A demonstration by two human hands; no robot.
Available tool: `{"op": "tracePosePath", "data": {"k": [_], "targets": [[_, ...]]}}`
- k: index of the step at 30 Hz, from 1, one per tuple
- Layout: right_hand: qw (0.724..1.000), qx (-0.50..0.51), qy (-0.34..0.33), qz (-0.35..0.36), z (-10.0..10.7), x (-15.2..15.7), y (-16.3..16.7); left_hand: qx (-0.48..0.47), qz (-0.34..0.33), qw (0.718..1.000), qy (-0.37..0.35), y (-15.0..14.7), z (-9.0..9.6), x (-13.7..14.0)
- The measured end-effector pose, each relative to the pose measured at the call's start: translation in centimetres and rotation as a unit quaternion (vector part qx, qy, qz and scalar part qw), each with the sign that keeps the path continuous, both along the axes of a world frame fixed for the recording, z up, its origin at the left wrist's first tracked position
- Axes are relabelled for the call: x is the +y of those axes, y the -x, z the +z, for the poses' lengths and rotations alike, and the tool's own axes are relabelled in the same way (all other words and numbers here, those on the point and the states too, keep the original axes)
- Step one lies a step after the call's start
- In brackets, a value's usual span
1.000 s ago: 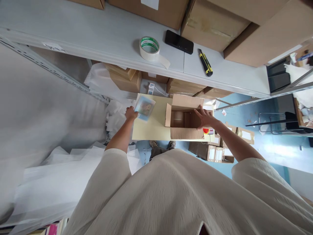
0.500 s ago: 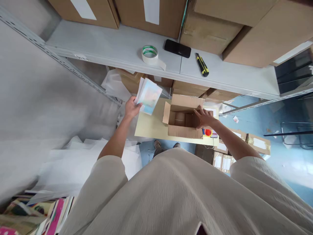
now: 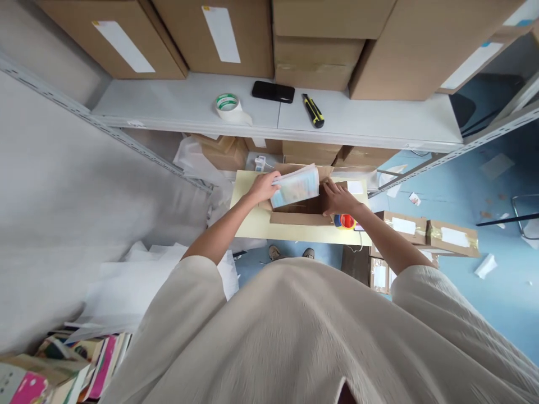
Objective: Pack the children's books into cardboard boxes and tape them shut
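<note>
My left hand grips a thin pale-blue booklet by its left end, thumb on top. Whether it is one booklet or several together I cannot tell. The booklet is tilted over the left part of an open cardboard box and hides much of its inside. My right hand holds the box at its right end, with fingers over the rim and thumb toward the near side. The box stands on a pale yellow table.
A red-cored tape roll lies beside the box. On the grey shelf above are white tape, a black phone and a box cutter, before large cartons. Taped boxes stand to the right; books are stacked lower left.
My left hand has brought the booklet rightward from beside the box to over its opening. My right hand stays at the box's right end. The view has shifted.
</note>
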State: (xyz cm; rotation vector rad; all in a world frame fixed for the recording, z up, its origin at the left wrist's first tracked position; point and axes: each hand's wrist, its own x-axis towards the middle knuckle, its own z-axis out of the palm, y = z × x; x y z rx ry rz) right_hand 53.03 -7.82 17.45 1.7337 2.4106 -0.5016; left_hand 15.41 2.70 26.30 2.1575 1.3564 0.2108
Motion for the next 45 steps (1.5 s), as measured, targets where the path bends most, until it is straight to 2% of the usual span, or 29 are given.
{"op": "tracePosePath", "data": {"k": [3,6,10,13,15,17,20,22,25,28,31,34,37,42,45], "targets": [[0.999,0.043,-0.022,0.003,0.4,-0.5,-0.9,0.029,-0.048,0.998,0.040,-2.7,-1.6,0.5],[0.996,0.074,-0.043,0.007,1.1,-0.9,-1.4,0.014,-0.044,0.998,0.043,-3.7,-2.8,0.9],[0.989,0.113,-0.097,-0.010,2.1,-1.3,-1.4,-0.054,-0.013,0.998,0.000,-2.3,-3.2,0.7],[0.973,0.165,-0.146,-0.076,2.2,-1.7,-1.5,-0.101,0.038,0.992,-0.063,0.5,-3.4,0.2],[0.947,0.228,-0.167,-0.156,2.0,-2.1,-1.6,-0.127,0.104,0.982,-0.097,2.7,-4.0,-0.3],[0.905,0.301,-0.162,-0.252,1.5,-2.5,-1.8,-0.146,0.170,0.970,-0.091,4.9,-5.1,-1.0],[0.837,0.391,-0.094,-0.372,0.9,-2.9,-1.8,-0.179,0.236,0.955,-0.001,7.1,-7.1,-2.6],[0.798,0.440,-0.038,-0.411,0.7,-3.0,-1.4,-0.197,0.246,0.947,0.070,7.6,-7.9,-4.0],[0.763,0.492,0.009,-0.419,0.9,-2.9,-0.3,-0.234,0.190,0.943,0.138,7.1,-8.0,-6.3],[0.763,0.505,0.026,-0.404,0.9,-2.5,0.9,-0.223,0.102,0.958,0.147,5.8,-7.1,-7.9],[0.775,0.495,0.039,-0.391,0.5,-2.2,1.7,-0.114,-0.006,0.985,0.127,4.4,-6.3,-8.5],[0.786,0.480,0.051,-0.386,0.1,-2.1,2.0,-0.005,-0.071,0.992,0.100,3.4,-6.4,-8.3],[0.793,0.470,0.060,-0.382,0.0,-2.0,2.0,0.027,-0.063,0.994,0.079,2.8,-6.8,-7.6],[0.799,0.460,0.075,-0.381,0.4,-2.2,1.7,0.002,0.025,0.997,0.072,1.5,-7.0,-6.2],[0.832,0.422,0.037,-0.358,0.6,-1.9,1.4,0.023,0.063,0.997,0.026,0.1,-6.8,-6.0]]}}
